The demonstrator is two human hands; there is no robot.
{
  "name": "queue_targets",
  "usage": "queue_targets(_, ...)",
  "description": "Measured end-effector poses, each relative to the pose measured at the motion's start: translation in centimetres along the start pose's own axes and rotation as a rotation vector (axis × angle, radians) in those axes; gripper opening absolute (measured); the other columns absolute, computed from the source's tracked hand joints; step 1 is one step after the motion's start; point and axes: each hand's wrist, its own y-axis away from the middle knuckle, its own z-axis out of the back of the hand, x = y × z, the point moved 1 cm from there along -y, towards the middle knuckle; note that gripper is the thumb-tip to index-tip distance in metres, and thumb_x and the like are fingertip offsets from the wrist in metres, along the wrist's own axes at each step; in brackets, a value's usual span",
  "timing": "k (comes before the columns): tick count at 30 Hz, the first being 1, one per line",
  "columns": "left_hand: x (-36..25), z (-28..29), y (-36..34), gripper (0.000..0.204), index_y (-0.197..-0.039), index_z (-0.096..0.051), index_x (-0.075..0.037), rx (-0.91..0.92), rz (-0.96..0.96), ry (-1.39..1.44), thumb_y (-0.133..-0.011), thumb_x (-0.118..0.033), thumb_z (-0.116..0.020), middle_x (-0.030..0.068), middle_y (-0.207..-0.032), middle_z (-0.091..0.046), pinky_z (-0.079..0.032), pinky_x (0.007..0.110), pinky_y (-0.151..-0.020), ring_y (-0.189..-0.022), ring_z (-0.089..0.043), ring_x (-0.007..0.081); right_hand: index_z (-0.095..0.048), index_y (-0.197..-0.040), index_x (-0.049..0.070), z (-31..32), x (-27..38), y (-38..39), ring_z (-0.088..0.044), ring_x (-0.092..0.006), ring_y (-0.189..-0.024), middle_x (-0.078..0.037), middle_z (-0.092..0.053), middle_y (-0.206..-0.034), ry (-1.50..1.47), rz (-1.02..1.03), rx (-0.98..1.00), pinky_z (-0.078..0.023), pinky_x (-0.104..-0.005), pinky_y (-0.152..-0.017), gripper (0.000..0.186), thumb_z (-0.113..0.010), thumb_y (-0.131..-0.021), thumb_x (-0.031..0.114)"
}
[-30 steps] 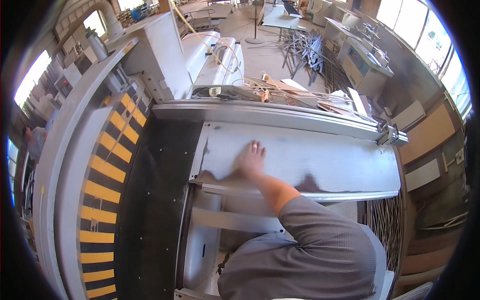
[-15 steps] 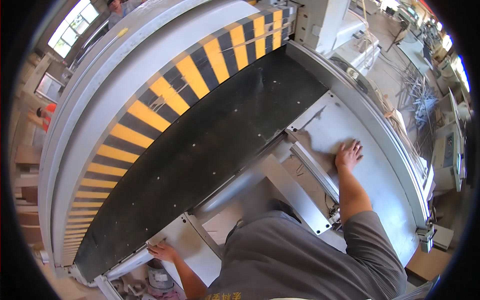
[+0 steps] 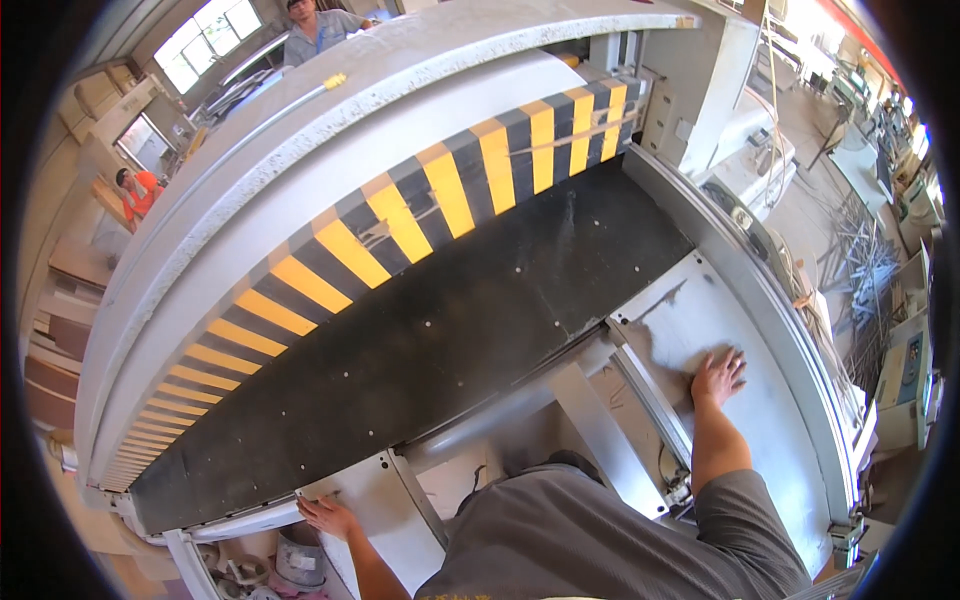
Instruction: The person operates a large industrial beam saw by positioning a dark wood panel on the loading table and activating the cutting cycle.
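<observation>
My left hand (image 3: 328, 516) lies flat with fingers apart on the corner of a grey metal side plate (image 3: 385, 515). With its fingers spread, my right hand (image 3: 719, 376) rests on a larger grey metal table plate (image 3: 765, 440). Neither hand holds anything. Between and beyond them runs the long black bed (image 3: 450, 340) of a large machine, dotted with small pale spots. Above that bed hangs a guard beam with yellow and black stripes (image 3: 440, 187).
A metal crossbar (image 3: 608, 440) and a rail (image 3: 652, 400) span the gap before my body. A bucket (image 3: 300, 560) stands below my left hand. Scrap strips (image 3: 865, 270) lie on the floor at right. Two people, one in grey (image 3: 322, 35), one in orange (image 3: 140, 195), are beyond the machine.
My view has tilted up, so the machine sits lower in the picture and more of the two people shows. Both hands stay on their plates.
</observation>
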Motion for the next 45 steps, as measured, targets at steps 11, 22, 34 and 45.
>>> queue_targets(11,0.1,0.6,0.6,0.062,-0.154,-0.042,-0.003,-0.021,-0.019,0.016,-0.110,-0.047,-0.037,0.0263,-0.158,-0.038,-0.031,0.054,-0.119,-0.147,-0.036,0.0436,-0.028,-0.163,0.015,-0.1,0.0,-0.5,-0.015,-0.0314,-0.159,-0.011,-0.022,-0.172,-0.008,0.026,-0.015,-0.011,-0.0589,-0.126,0.069,-0.042,-0.105,0.049)
queue_targets(22,-17.8,-1.8,-6.3,0.063,-0.157,-0.036,-0.004,0.160,-0.245,0.185,-0.109,-0.043,-0.043,0.0248,-0.165,-0.027,-0.022,0.056,-0.123,-0.153,-0.025,0.0428,-0.031,-0.162,0.015,-2.3,0.7,-0.6,-0.017,-0.0315,-0.158,-0.010,-0.024,-0.171,0.025,0.078,-0.039,-0.013,-0.0599,-0.125,0.071,-0.041,-0.104,0.053)
queue_targets(34,9.2,4.9,-1.2,0.071,-0.164,-0.026,-0.012,0.364,-0.093,-0.281,-0.108,-0.056,-0.030,0.0174,-0.170,-0.022,-0.018,0.058,-0.125,-0.155,-0.023,0.0394,-0.030,-0.163,0.018,-3.5,-1.4,-2.3,-0.015,-0.0289,-0.159,-0.006,-0.022,-0.172,0.007,0.063,-0.093,-0.012,-0.0578,-0.125,0.075,-0.038,-0.103,0.061)
queue_targets(45,16.4,2.8,-7.2,0.093,-0.164,-0.019,-0.006,0.528,0.510,-0.645,-0.101,-0.075,-0.019,0.0170,-0.171,-0.017,-0.019,0.048,-0.127,-0.158,-0.019,0.0328,-0.071,-0.118,0.001,-1.0,7.1,16.3,-0.072,-0.0245,-0.094,-0.017,-0.075,-0.100,-0.935,0.640,0.400,-0.055,-0.0390,-0.081,0.032,-0.062,-0.096,0.023)
